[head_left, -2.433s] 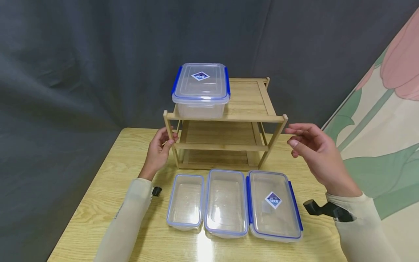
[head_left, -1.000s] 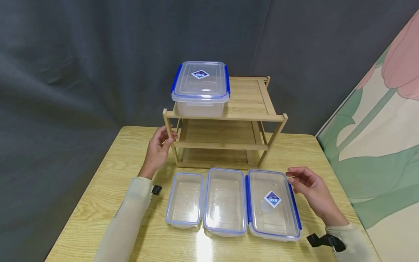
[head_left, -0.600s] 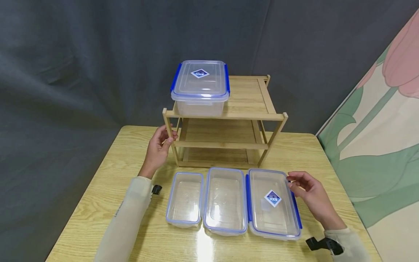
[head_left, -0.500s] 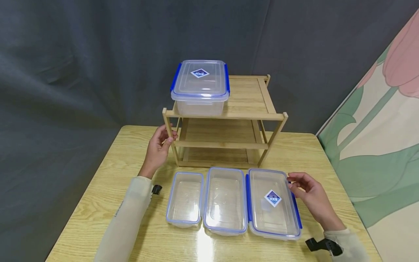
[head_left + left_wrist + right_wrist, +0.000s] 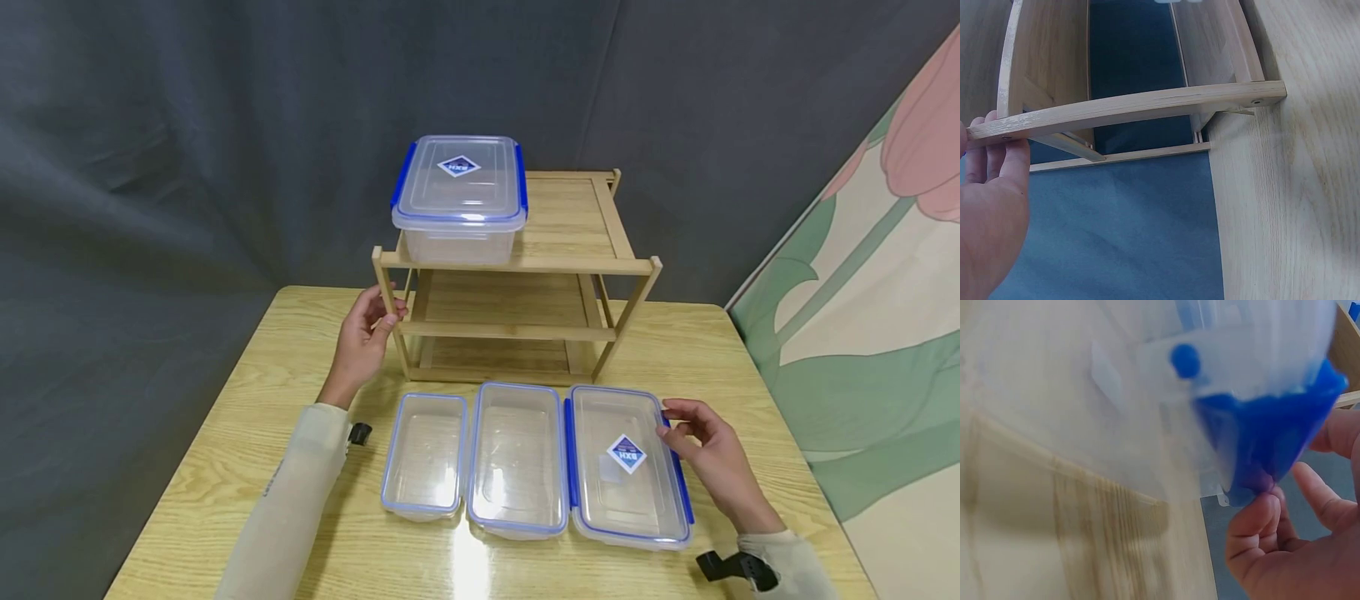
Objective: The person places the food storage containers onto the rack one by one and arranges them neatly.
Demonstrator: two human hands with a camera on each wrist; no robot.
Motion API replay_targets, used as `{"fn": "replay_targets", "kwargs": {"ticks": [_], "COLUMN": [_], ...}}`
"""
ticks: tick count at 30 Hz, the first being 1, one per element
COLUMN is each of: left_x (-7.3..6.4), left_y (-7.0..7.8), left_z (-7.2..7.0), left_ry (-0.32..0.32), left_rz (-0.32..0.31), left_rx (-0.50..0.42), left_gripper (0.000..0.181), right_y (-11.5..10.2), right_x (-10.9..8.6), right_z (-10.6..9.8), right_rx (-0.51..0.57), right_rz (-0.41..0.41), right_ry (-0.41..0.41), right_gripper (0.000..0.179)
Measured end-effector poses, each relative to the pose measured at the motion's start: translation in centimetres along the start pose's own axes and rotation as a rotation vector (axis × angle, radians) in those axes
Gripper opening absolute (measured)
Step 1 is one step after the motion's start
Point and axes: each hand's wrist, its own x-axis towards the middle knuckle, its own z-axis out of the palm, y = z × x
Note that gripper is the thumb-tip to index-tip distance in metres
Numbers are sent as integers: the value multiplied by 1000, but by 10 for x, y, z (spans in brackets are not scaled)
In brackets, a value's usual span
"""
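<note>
Grey curtain (image 5: 187,150) backs your wood table (image 5: 247,467). Your curled left hand (image 5: 360,346) grips the rack's (image 5: 566,221) left leg (image 5: 386,283); three boxes (image 5: 517,458) on the table in front; your right hand (image 5: 716,458), fingers bent, pinches the right box's (image 5: 633,504) clip (image 5: 683,487). Flower print (image 5: 862,408) far right, head view only; left wrist alone shows rack's open side.

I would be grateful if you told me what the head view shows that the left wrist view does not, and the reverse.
Only the head view shows the right hand touching a blue clip of the right-hand container, the diamond-shaped labels and the flower-patterned cloth.

Only the left wrist view shows the screw heads set in the rack's leg.

Both show the left hand gripping the wooden rack, the table and the dark cloth.
</note>
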Motion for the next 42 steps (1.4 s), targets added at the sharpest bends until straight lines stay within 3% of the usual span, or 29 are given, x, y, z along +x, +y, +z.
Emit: {"fn": "replay_targets", "kwargs": {"ticks": [9, 16, 31, 42], "left_x": [0, -1, -2, -2], "left_y": [0, 0, 1, -3], "left_z": [1, 3, -1, 2], "left_ry": [6, 2, 8, 20], "left_rz": [9, 13, -28, 2], "left_rx": [-5, -6, 11, 11], "left_gripper": [43, 43, 43, 44], "right_y": [2, 7, 13, 13], "right_x": [-5, -8, -8, -11], "right_z": [4, 7, 12, 15], "right_rx": [-67, -40, -38, -50], "right_rz": [53, 69, 30, -48], "right_ry": [0, -45, -101, -120], "right_gripper": [49, 55, 58, 54]}}
